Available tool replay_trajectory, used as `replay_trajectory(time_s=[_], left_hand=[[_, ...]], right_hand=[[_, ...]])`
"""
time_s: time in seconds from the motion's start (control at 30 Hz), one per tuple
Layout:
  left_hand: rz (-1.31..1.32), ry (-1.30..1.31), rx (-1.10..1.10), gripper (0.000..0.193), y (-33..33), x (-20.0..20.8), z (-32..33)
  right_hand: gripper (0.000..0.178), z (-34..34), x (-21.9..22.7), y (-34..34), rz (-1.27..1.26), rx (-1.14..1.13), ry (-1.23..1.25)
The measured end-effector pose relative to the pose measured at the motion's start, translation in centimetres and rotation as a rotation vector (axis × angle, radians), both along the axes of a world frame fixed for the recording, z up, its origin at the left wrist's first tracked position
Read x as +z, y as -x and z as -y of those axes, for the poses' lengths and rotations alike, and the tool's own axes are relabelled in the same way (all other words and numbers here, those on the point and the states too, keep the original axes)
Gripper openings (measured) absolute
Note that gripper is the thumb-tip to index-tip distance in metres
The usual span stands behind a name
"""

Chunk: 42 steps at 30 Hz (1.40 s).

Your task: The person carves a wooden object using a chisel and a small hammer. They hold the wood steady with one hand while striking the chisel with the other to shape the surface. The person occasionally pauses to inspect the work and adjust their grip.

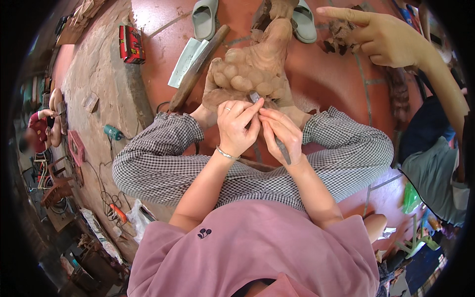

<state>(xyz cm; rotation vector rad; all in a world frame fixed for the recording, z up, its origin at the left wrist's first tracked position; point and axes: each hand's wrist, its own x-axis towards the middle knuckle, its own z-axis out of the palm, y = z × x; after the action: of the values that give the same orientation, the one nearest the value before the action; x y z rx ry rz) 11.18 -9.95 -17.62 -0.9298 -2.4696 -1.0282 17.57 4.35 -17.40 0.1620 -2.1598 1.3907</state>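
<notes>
A brown wooden carving (247,72) with rounded, fruit-like lumps rests on the floor between my feet, its narrower end pointing away. My left hand (237,123) is closed at the carving's near edge, its fingers pinched together beside a small pale, shiny tip. Close against it, my right hand (283,132) is wrapped round a thin grey strip-shaped tool (283,152), which slants out below the palm. Fingers cover the middle of the tool, so I cannot tell whether the pale tip belongs to it.
Another person's hand (391,39) points in from the upper right. Grey slippers (204,20) lie beyond the carving. To the left are a wooden stick (198,69), a white paper (185,62), a red box (131,44) and a green power tool (114,132) on a big wooden slab (99,64).
</notes>
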Motion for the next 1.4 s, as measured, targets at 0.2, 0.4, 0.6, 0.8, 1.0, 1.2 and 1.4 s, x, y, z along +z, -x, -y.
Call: replay_trajectory(time_s=[0.2, 0.4, 0.6, 0.8, 1.0, 1.2, 1.4], left_hand=[[0.088, -0.084, 0.080, 0.047, -0.2, 0.5, -0.3], [-0.001, -0.054, -0.009, 0.053, 0.2, -0.1, 0.1], [0.073, -0.093, 0.060, 0.054, 0.1, 0.5, -0.2], [0.061, -0.120, 0.035, 0.057, 0.1, -0.1, 0.2], [0.097, -0.106, 0.033, 0.055, 0.1, 0.0, 0.0], [0.118, -0.167, 0.093, 0.055, -0.1, 0.4, -0.1], [0.157, -0.177, 0.050, 0.053, 0.0, 0.3, 0.4]], right_hand=[[0.015, 0.4, 0.8, 2.0, -0.082, 0.011, -0.007], [0.017, 0.2, 0.5, 0.2, -0.017, 0.005, -0.054], [0.015, 0.5, 0.7, 2.2, -0.077, 0.019, -0.002], [0.016, 0.7, 1.2, 1.4, -0.025, 0.025, 0.009], [0.013, 0.9, 1.2, 1.5, 0.054, 0.007, 0.120], [0.015, 1.5, 2.2, 2.8, 0.002, 0.034, 0.093], [0.013, 1.5, 3.2, 2.1, 0.038, 0.017, 0.047]])
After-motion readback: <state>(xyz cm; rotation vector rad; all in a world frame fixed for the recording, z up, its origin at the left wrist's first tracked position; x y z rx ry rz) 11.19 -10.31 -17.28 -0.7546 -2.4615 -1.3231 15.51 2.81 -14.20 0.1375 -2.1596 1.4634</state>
